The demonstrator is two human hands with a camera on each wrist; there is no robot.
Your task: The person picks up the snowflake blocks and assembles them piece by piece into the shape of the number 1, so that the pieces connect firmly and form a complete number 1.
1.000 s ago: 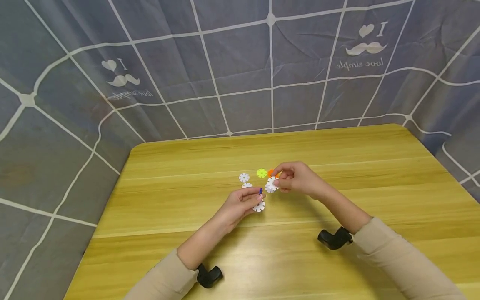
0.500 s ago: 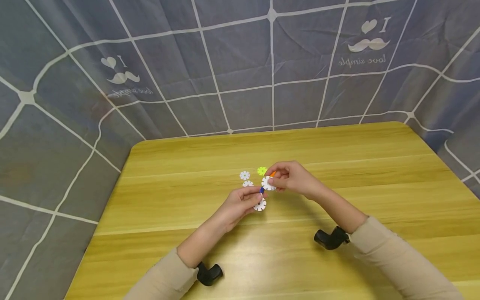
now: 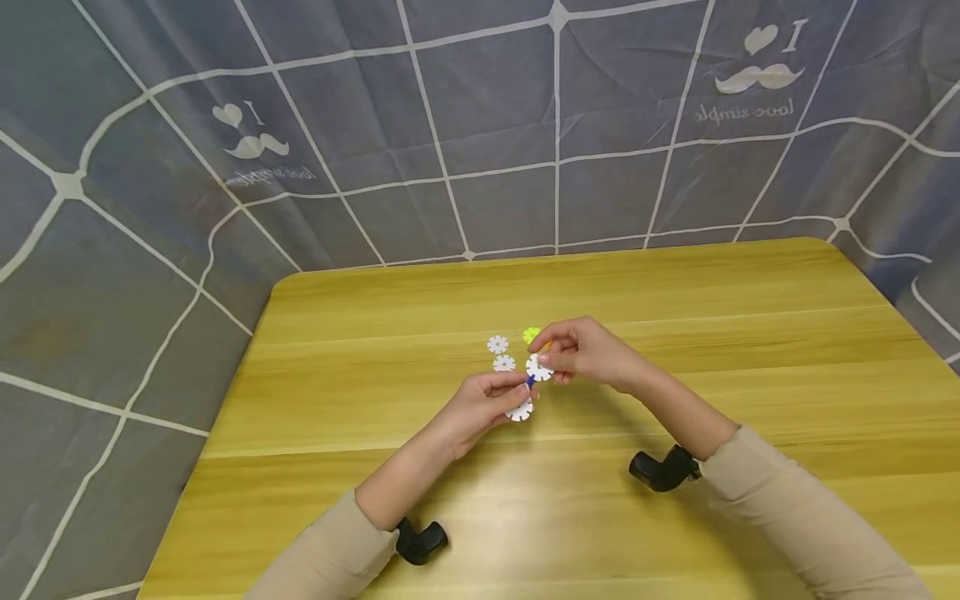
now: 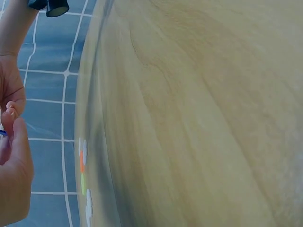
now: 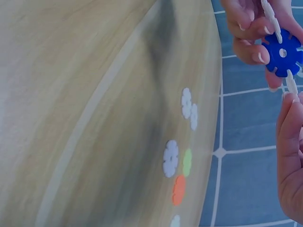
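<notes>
My left hand (image 3: 477, 410) pinches a blue notched plastic disc (image 5: 280, 64), seen edge-on in the head view. A white notched disc (image 3: 519, 412) is joined to the blue one and hangs below the left fingers. My right hand (image 3: 591, 354) pinches another white notched disc (image 3: 538, 368) between thumb and fingers. In the right wrist view this white disc (image 5: 291, 82) stands edge-on with its rim at the blue disc's notched edge, opposite the joined one. Both hands are held above the table, close together.
On the wooden table (image 3: 360, 367) lie several loose notched discs beyond the hands: white discs (image 3: 497, 344), a yellow-green disc (image 3: 531, 334) and an orange disc (image 5: 178, 190), partly hidden by the right hand in the head view. A grey curtain (image 3: 495, 125) lines the table's back and sides.
My right hand has brought its white disc left to the blue disc, so their edges meet. The left hand keeps its grip nearly in place. The head view has shifted slightly.
</notes>
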